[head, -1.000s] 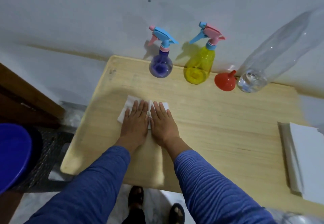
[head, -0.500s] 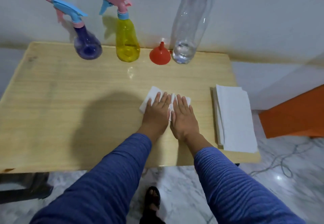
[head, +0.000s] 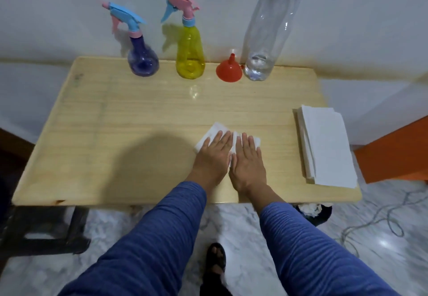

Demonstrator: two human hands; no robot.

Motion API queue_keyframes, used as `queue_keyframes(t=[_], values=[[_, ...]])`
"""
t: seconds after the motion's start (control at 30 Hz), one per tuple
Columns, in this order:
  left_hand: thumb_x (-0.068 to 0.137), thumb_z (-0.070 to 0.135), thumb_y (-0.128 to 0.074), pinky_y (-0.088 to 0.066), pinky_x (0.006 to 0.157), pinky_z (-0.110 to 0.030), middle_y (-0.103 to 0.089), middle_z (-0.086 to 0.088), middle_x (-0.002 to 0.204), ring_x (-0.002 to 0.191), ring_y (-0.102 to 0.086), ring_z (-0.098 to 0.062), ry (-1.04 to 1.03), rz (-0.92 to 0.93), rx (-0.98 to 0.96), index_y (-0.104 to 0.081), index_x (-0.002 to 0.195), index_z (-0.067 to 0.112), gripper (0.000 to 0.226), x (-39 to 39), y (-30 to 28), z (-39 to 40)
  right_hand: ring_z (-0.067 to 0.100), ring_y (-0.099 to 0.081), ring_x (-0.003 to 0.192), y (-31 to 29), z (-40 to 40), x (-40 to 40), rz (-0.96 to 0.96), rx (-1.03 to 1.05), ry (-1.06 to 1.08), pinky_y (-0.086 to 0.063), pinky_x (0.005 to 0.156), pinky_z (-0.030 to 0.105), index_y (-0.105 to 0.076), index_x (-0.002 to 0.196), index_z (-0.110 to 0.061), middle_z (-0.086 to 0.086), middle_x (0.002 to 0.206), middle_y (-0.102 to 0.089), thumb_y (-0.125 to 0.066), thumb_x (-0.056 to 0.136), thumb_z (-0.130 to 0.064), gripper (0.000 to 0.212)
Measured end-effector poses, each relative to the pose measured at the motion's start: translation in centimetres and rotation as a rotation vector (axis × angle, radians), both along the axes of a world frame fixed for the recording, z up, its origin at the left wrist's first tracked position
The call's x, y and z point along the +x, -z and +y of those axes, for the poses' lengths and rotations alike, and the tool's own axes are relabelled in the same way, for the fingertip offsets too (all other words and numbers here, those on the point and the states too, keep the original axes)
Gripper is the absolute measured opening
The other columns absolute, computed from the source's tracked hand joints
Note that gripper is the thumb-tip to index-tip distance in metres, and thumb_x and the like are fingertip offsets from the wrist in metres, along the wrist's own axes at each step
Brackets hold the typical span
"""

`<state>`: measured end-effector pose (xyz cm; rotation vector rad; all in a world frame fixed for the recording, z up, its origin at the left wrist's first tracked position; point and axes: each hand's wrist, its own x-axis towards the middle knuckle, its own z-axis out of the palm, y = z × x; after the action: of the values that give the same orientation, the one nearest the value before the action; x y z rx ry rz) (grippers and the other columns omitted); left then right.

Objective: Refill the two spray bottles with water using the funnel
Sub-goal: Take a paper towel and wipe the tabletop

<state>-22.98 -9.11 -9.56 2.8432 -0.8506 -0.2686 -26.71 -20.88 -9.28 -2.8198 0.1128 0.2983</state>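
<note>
Both hands lying flat – left hand (head: 212,156), right hand (head: 249,160) – pressing a white folded tissue (head: 214,133).
Judging the clear, nearly empty plastic water bottle (head: 266,29) light and crushable – taking it mid-body.

I see a pale wooden table (head: 115,133) against a white wall (head: 58,6), standing on a grey-veined marble floor (head: 382,237). An orange block (head: 393,156) sits at the right; a cable (head: 375,221) trails over the floor. A ceiling light glints off the marble.
</note>
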Motion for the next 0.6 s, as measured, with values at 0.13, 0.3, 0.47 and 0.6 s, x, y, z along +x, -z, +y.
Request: queue_keyframes(t=[0.13,0.3,0.47,0.6], values=[[0.098,0.018,-0.028,-0.029,0.11,-0.04,-0.027,-0.009,0.153,0.141,-0.027,-0.023,-0.156,-0.007,0.027,-0.028,0.145,0.004,0.049,-0.2,-0.2,7.7,0.021,0.011,0.146,-0.1,7.8,1.3,0.008,0.016,-0.125,0.006,0.118,0.036,0.001,0.149,-0.01,0.006,0.159,0.008,-0.018,0.102,-0.028,0.054],[0.102,0.024,-0.021,-0.009,0.116,-0.039,0.005,-0.002,0.159,0.146,0.003,-0.02,-0.363,0.064,0.126,0.003,0.149,0.01,0.055,-1.6,-0.2,19.8,0.026,0.005,0.147,0.5,19.9,2.2,-0.026,0.046,-0.306,0.0,0.118,0.042,-0.005,0.149,-0.008,0.01,0.159,0.002,-0.027,0.101,-0.024,0.055],[0.102,0.028,-0.017,-0.005,0.117,-0.037,0.006,-0.001,0.159,0.146,0.005,-0.019,-0.475,0.097,0.129,0.005,0.149,0.011,0.055,-4.3,-0.1,28.7,0.027,0.003,0.147,1.1,28.8,0.5,-0.032,0.046,-0.418,-0.002,0.117,0.042,-0.007,0.149,-0.008,0.011,0.159,0.0,-0.027,0.101,-0.026,0.055],[0.102,0.029,-0.018,-0.006,0.116,-0.038,0.007,-0.001,0.159,0.146,0.006,-0.019,-0.506,0.085,0.139,0.007,0.149,0.011,0.056,-6.5,0.3,31.2,0.031,-0.003,0.147,1.0,31.2,-1.5,-0.059,0.039,-0.46,-0.007,0.117,0.046,-0.013,0.148,-0.005,0.014,0.158,-0.007,-0.021,0.099,-0.027,0.054]])
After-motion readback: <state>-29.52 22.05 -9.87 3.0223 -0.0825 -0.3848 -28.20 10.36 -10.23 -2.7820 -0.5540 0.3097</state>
